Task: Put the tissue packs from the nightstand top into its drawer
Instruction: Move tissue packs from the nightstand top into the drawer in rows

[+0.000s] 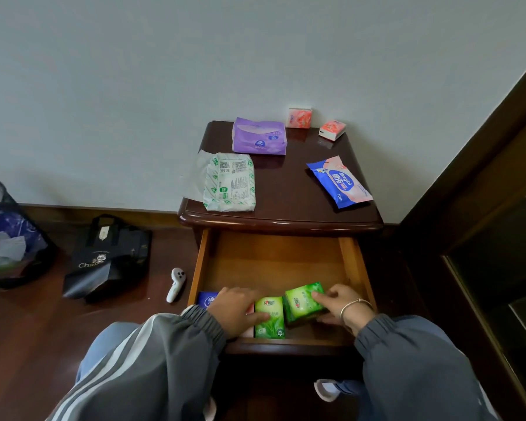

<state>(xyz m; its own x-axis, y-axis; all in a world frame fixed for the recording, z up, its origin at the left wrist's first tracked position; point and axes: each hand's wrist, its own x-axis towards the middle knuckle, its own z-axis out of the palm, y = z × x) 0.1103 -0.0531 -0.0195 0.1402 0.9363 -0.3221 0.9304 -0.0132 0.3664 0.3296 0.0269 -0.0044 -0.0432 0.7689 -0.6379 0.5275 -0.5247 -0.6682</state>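
The dark wood nightstand (pixel 292 189) has its drawer (pixel 274 262) pulled open. Inside, at the front, my left hand (pixel 240 311) rests with fingers on a green tissue pack (pixel 270 320). My right hand (pixel 340 302) grips a second, tilted green pack (pixel 302 302). A blue pack (pixel 207 299) lies at the drawer's front left, and a pink pack edge (pixel 251 309) shows under my left hand. On top lie a purple pack (pixel 259 136), a green-white pack (pixel 230 186), a blue-pink wipes pack (pixel 340 182) and two small pink packs (pixel 299 118) (pixel 332 129).
A black paper bag (pixel 110 256), a white controller (pixel 175 284) and a mesh wastebasket (pixel 3 235) sit on the wood floor to the left. A dark wooden bed frame (pixel 483 208) runs along the right. The wall stands right behind the nightstand.
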